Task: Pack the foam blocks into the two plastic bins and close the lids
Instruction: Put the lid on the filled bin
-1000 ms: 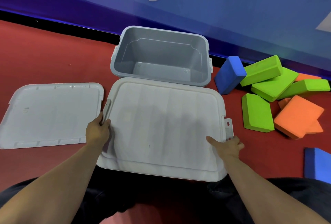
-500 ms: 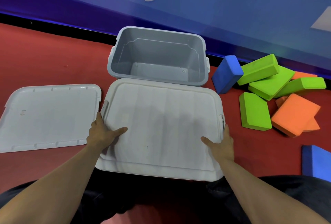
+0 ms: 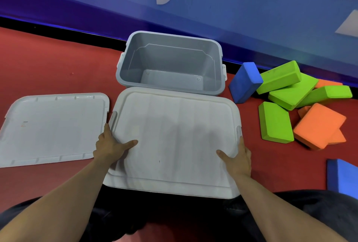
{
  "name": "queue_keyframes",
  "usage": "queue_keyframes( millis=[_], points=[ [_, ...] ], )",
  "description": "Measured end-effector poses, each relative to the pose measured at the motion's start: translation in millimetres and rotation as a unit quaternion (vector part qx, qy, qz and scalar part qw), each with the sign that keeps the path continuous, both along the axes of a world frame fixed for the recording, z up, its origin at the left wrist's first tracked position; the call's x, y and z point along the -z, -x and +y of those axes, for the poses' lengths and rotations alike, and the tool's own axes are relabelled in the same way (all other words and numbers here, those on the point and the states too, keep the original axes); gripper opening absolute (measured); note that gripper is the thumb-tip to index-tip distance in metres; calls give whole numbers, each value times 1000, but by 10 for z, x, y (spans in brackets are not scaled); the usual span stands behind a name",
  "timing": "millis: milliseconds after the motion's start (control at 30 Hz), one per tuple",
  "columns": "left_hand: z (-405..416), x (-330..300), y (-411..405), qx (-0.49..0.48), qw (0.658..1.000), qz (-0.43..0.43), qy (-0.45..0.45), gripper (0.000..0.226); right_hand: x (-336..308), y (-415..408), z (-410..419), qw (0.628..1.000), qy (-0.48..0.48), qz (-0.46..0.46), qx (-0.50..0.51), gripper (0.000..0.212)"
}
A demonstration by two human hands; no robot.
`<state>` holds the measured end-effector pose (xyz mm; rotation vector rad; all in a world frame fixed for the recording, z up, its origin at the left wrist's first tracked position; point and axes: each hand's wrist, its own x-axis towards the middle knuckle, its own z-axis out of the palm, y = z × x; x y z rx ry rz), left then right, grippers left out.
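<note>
A white lid [image 3: 174,135] covers the near bin right in front of me. My left hand [image 3: 111,145] grips the lid's left edge, thumb lying on top. My right hand [image 3: 237,157] grips the right edge just below the side latch, thumb on top too. Behind it stands an open grey bin [image 3: 170,63] with nothing inside. Its loose lid [image 3: 52,127] lies flat on the floor to the left. Foam blocks are heaped at the right: a blue block [image 3: 245,82], green blocks [image 3: 290,88], orange blocks [image 3: 319,125]. Another blue block [image 3: 342,176] lies at the right edge.
The red floor [image 3: 58,67] runs to a blue wall [image 3: 213,9] with a black strip at its foot, close behind the open bin. My dark-clothed legs [image 3: 174,218] sit against the near bin's front side.
Both hands shifted from the side latches to the lid's edges with thumbs on top. The right latch, sticking out before, now lies flat against the bin.
</note>
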<state>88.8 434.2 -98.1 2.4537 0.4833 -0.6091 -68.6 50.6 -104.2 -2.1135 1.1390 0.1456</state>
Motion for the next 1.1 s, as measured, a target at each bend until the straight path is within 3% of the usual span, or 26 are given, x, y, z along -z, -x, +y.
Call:
queue_keyframes(
  millis=[867,1033,1100],
  points=[
    [-1,-20,4,-13,1000,13,-5,138,-24,-51,-10,999,-24,26,24,121],
    [-20,-54,103,-45,999,18,0,137,-50,-76,-30,998,-44,16,43,125],
    [-21,-84,199,-114,992,44,3,139,-74,-83,-48,997,-54,22,41,127]
  ],
)
